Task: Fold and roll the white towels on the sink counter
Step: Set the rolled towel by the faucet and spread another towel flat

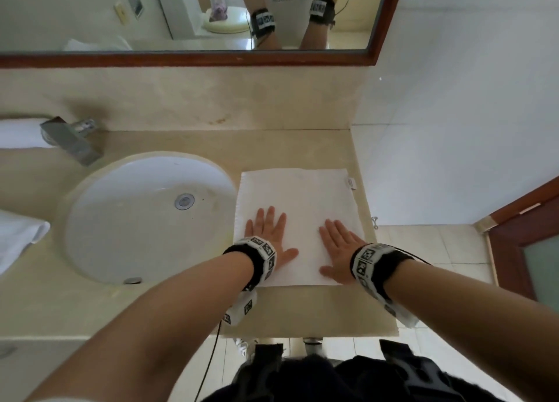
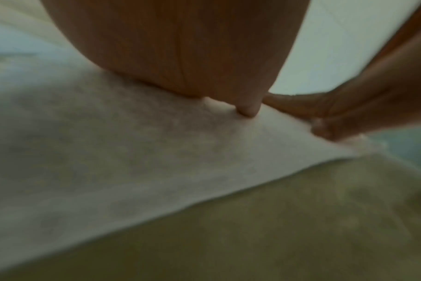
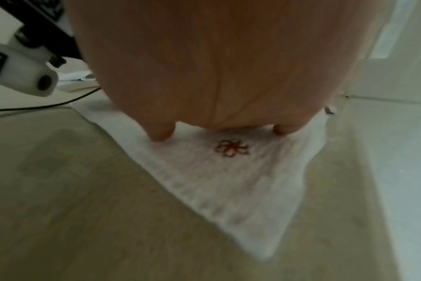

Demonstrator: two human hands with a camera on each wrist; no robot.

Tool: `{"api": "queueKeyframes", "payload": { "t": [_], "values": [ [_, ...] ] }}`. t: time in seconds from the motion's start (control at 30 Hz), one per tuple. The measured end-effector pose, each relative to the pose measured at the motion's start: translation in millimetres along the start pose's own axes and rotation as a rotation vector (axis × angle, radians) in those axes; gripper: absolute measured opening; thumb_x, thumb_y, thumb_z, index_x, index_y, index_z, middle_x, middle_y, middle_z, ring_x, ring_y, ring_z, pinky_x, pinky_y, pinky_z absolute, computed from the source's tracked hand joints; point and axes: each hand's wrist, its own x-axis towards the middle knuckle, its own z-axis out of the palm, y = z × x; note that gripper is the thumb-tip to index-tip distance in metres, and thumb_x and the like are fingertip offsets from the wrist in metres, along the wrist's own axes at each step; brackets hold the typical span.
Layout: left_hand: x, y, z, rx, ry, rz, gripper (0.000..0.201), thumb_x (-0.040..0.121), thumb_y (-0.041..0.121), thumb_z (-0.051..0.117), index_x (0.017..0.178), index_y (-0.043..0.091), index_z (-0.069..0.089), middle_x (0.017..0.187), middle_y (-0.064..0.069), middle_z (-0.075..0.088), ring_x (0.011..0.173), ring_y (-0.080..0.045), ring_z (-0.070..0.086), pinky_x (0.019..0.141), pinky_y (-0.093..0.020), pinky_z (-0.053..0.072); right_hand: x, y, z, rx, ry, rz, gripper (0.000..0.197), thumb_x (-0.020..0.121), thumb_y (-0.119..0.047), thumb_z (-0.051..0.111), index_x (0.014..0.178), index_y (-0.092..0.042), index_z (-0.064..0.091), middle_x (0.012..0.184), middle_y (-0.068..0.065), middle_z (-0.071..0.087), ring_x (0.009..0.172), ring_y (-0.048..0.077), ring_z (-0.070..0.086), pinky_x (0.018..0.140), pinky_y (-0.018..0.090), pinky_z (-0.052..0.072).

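Observation:
A white towel (image 1: 302, 196) lies flat as a folded rectangle on the beige counter (image 1: 302, 308), right of the sink. My left hand (image 1: 267, 235) presses flat on its near left part, fingers straight and spread. On its near right part my right hand (image 1: 338, 247) lies flat the same way. The left wrist view shows the towel (image 2: 132, 161) under my palm, with the right hand (image 2: 349, 117) beside it. A small red flower is stitched on the towel (image 3: 228, 180) in the right wrist view, near its corner.
The round white sink (image 1: 145, 217) with a metal tap (image 1: 71, 138) sits left of the towel. More white towels lie at the far left: one (image 1: 18, 132) behind the tap, one (image 1: 15, 235) by the sink. A mirror (image 1: 181, 17) hangs above; a wall stands right.

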Motion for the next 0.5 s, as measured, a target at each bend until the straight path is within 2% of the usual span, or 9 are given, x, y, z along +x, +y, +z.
{"api": "queueKeyframes", "payload": {
  "t": [0.07,0.13,0.27,0.37,0.5],
  "values": [
    [4.6,-2.9,-4.0,-0.007,-0.005,0.003,0.092,0.087,0.066,0.035,0.148,0.022,-0.019,0.153,-0.008,-0.032,0.141,-0.03,-0.027,0.116,-0.048,-0.01,3.1,1.7,-18.9,-0.017,-0.025,0.078,0.093,0.092,-0.061,0.034,0.149,-0.012,-0.021,0.156,0.007,-0.027,0.145,0.023,-0.019,0.121,0.039,-0.001],
    [11.1,3.6,-13.0,-0.065,0.0,-0.028,0.09,0.089,0.062,0.037,0.149,0.021,-0.016,0.154,-0.009,-0.029,0.142,-0.031,-0.024,0.116,-0.048,-0.009,10.9,-7.4,-44.3,0.021,0.009,0.107,0.092,0.093,-0.062,0.033,0.15,-0.009,-0.015,0.158,0.009,-0.019,0.147,0.026,-0.013,0.121,0.04,0.002],
    [36.1,5.3,-36.7,-0.108,0.031,-0.066,0.082,0.095,0.051,0.037,0.149,0.02,-0.015,0.154,-0.01,-0.027,0.143,-0.031,-0.022,0.117,-0.047,-0.006,42.9,-23.2,-90.2,0.062,0.131,0.077,0.083,0.097,-0.05,0.034,0.15,-0.01,-0.016,0.158,0.008,-0.021,0.147,0.024,-0.015,0.121,0.04,0.003],
    [57.0,-11.6,-51.0,-0.133,0.059,-0.037,0.077,0.096,0.049,0.033,0.149,0.019,-0.014,0.155,-0.009,-0.025,0.143,-0.029,-0.021,0.117,-0.046,-0.006,70.2,-27.9,-98.7,0.099,0.14,0.097,0.081,0.097,-0.049,0.032,0.149,-0.011,-0.018,0.157,0.007,-0.025,0.146,0.023,-0.017,0.121,0.039,0.001],
    [76.8,-50.4,-50.5,-0.036,0.083,-0.001,0.082,0.094,0.058,0.027,0.149,0.016,-0.016,0.155,-0.008,-0.027,0.143,-0.028,-0.021,0.118,-0.046,-0.005,88.8,-7.9,-85.4,0.133,0.095,0.17,0.088,0.094,-0.059,0.031,0.148,-0.012,-0.021,0.156,0.007,-0.028,0.145,0.024,-0.02,0.12,0.038,-0.001]
  ]
}}
